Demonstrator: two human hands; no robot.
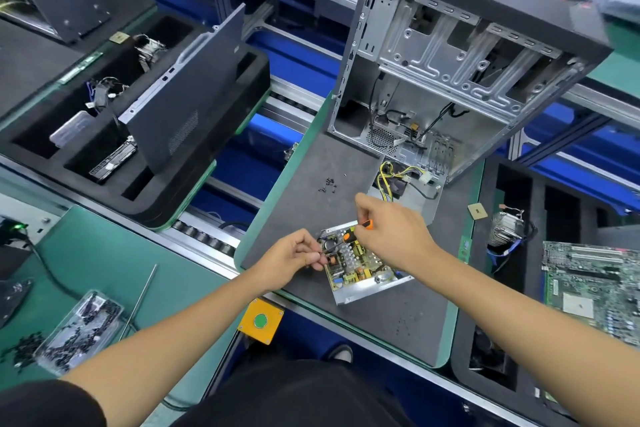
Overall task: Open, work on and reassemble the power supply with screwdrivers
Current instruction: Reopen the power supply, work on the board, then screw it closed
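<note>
Fingers of right hand (pixel 391 236) grip screwdriver (pixel 356 230) over power supply (pixel 360 267); left hand (pixel 294 260) fingers pinch its edge.

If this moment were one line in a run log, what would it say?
stage: working on opened power supply | right hand: holds orange screwdriver over board | left hand: pinches at board's left edge | loose screws: on mat

An electronics assembly workshop: a roller conveyor line (pixel 207 239) crosses the frame's middle, foam part trays (pixel 86 135) sit upper left, and a stripped computer case (pixel 450 80) stands on the matted counter (pixel 311 204).
</note>
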